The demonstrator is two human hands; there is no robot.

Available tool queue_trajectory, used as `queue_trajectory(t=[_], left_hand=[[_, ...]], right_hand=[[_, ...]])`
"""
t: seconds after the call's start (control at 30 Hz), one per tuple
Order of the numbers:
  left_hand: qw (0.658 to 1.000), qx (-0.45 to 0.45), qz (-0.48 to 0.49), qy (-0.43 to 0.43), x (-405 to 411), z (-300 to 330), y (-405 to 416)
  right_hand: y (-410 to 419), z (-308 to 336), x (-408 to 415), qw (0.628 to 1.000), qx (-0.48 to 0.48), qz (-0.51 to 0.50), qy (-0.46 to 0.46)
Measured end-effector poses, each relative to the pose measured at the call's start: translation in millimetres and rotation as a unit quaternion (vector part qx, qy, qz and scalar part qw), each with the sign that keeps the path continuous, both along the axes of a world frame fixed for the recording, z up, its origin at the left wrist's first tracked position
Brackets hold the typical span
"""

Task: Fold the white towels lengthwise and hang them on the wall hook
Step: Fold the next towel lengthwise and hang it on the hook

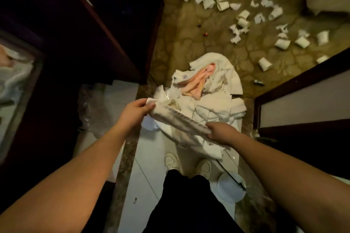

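Head view: white towel (178, 119) bunched lengthwise, stretched between both hands above the towel pile (210, 96) on the floor. Left hand (135, 110) pinches its far end, right hand (221, 132) grips the near end. Both forearms extended forward.

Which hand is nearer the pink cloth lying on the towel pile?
Left. The left hand grips the far end of the folded white towel, just below-left of the pink cloth. The right hand holds the near end, farther down from it.
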State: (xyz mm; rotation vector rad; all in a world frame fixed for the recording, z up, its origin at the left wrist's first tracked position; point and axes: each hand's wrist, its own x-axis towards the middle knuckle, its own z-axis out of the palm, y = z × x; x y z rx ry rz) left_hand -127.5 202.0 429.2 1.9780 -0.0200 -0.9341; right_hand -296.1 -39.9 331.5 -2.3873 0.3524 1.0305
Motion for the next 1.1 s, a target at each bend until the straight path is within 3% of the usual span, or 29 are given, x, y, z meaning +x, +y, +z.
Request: queue_trajectory(t=[0.1, 0.27, 0.57, 0.7, 0.9, 1.1], left_hand=[[0.998, -0.024, 0.055, -0.028, -9.4, 63.3, 20.2], [0.985, -0.068, 0.133, -0.089, -16.1, 150.5, 65.8], [0.932, -0.162, 0.226, -0.230, -53.5, 259.4, 154.9], [0.912, -0.209, 0.242, -0.258, -84.9, 290.6, 213.9], [0.876, -0.211, 0.258, -0.348, -144.5, 333.4, 303.2], [0.850, -0.194, 0.279, -0.402, -204.4, 377.9, 367.0]], right_hand=[[3.0, 57.1, 18.6, 0.996, -0.057, 0.048, -0.040], [1.7, 149.6, 51.2, 0.984, -0.125, 0.018, -0.129], [34.7, 293.0, 38.4, 0.912, -0.281, -0.062, -0.292], [78.7, 345.1, 22.0, 0.891, -0.250, -0.130, -0.356], [159.1, 405.1, -22.7, 0.848, -0.098, -0.198, -0.482], [216.3, 466.3, -75.7, 0.850, -0.080, -0.182, -0.488]])
